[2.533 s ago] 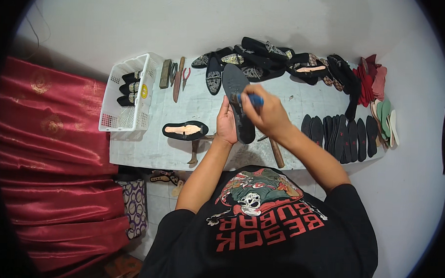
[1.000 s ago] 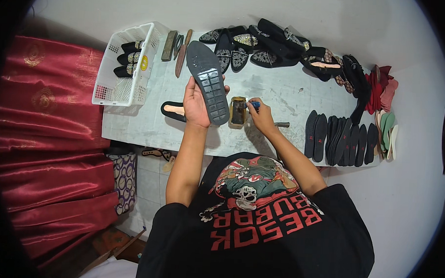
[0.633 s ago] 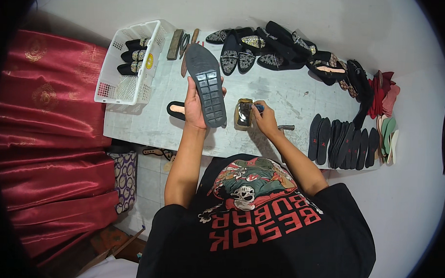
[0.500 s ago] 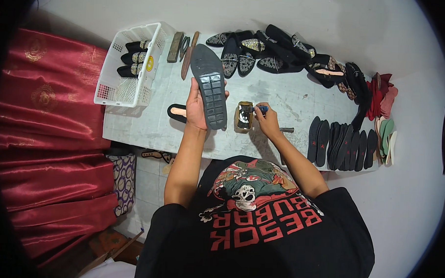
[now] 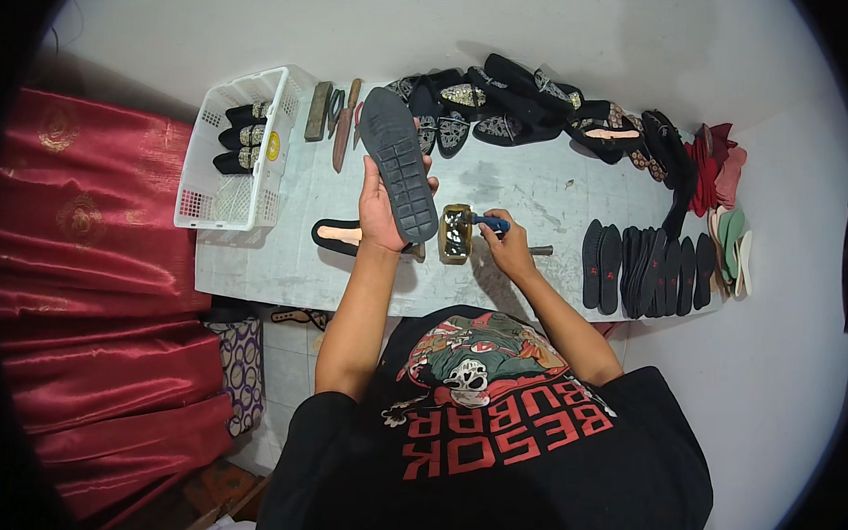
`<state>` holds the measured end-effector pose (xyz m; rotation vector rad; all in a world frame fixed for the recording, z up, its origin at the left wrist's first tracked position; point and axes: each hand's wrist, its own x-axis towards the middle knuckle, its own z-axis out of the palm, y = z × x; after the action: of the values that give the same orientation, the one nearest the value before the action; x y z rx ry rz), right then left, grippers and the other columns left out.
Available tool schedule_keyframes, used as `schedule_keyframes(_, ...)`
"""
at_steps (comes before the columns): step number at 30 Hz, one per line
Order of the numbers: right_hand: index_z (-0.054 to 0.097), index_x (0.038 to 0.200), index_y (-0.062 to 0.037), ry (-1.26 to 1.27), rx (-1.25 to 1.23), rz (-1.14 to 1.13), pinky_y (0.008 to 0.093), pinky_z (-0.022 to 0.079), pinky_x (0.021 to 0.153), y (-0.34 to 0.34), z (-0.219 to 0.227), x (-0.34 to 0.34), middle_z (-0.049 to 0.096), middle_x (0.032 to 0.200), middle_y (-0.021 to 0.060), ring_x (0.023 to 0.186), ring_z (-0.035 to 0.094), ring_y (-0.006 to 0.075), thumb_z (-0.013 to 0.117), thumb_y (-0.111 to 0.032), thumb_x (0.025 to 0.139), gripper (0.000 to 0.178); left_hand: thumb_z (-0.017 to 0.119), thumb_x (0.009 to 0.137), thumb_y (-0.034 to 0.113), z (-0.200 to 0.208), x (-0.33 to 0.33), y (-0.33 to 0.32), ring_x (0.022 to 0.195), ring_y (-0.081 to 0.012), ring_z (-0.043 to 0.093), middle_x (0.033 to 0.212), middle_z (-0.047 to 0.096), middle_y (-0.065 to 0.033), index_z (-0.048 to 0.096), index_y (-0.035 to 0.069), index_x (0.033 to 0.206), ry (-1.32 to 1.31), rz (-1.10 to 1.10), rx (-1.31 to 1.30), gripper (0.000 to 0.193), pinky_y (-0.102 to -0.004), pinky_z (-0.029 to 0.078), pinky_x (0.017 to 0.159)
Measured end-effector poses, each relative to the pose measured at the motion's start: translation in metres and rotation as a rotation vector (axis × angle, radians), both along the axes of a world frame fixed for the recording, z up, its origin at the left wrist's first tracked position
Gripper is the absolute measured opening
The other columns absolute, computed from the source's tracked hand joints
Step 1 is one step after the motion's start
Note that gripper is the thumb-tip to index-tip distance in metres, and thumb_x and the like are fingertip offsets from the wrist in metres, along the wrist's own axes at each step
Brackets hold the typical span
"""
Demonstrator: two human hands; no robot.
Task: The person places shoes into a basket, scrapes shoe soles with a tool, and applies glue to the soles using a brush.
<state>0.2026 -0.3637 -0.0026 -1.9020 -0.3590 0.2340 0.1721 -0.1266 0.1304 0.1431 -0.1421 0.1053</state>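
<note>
The black sole (image 5: 407, 176) was in your left hand (image 5: 381, 217), raised above the table and tilted, its gridded part toward you and its smoother end pointing away. Your left hand was closed around its sides, with the thumb along the left edge and fingertips showing at the right edge. Your right hand (image 5: 510, 247) gripped a blue-handled brush (image 5: 493, 223) between thumb and fingers, its tip reaching the right edge of a small rectangular container (image 5: 455, 259) with dark, shiny contents. You could not have told from this view whether the bristles touched them. The container stood on the pale table (image 5: 524, 198), between your two hands.

Just left of your left wrist lay a black shoe piece (image 5: 339, 234) with a tan strip inside, partly hidden by your hand. Beside your right forearm, the end of a tool (image 5: 541, 251) showed.

Farther out, at the far left, you had a white basket (image 5: 265, 180) holding dark shoes with glittering decoration, and near it a block (image 5: 317, 112) and a knife (image 5: 340, 148). Black shoes (image 5: 523, 105) were heaped along the far edge. To your right, dark insoles (image 5: 640, 273) lay in a row, with red cloth (image 5: 704, 181) beyond them.
</note>
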Motion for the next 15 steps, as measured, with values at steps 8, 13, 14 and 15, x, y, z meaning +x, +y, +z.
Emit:
schedule_keyframes(8,0.053,0.113,-0.0012,0.245,0.551,-0.101,0.0297,0.057,0.066,-0.001,0.047,0.046,0.068,0.088,0.0102,0.073,0.068,0.0152,0.060,-0.015,0.105,0.017,0.030,0.109,0.059,-0.016,-0.003,-0.008,0.095,-0.0273,0.073,0.114,0.071,-0.0165,0.059,0.007,0.136,0.264,0.015,0.188,0.065,-0.0398,0.063,0.078)
schedule_keyframes(13,0.052,0.116,-0.0011,-0.276,0.617,0.014,0.0285,0.056,0.067,0.024,0.177,0.085,0.067,0.086,0.0083,0.074,0.067,0.0129,0.058,-0.010,0.105,0.016,0.030,0.107,0.062,-0.027,-0.005,-0.017,0.094,-0.0243,0.072,0.117,0.071,-0.0139,0.059,0.007,0.135,0.252,-0.075,0.322,0.069,-0.0360,0.063,0.077)
schedule_keyframes(14,0.052,0.115,-0.0005,-0.382,0.615,0.036,0.0285,0.055,0.067,0.029,0.197,0.088,0.067,0.085,0.0077,0.073,0.067,0.0126,0.060,-0.009,0.103,0.016,0.030,0.107,0.062,-0.026,-0.004,-0.020,0.094,-0.0243,0.072,0.117,0.071,-0.0139,0.059,0.007,0.135,0.240,-0.077,0.325,0.069,-0.0360,0.063,0.077)
schedule_keyframes(15,0.054,0.114,0.0000,-0.523,0.526,0.069,0.0288,0.055,0.066,0.029,0.210,0.094,0.066,0.086,0.0079,0.073,0.067,0.0125,0.062,-0.009,0.102,0.017,0.030,0.107,0.062,-0.025,-0.002,-0.023,0.095,-0.0266,0.072,0.118,0.070,-0.0151,0.058,0.007,0.136,0.225,-0.104,0.314,0.068,-0.0377,0.064,0.077)
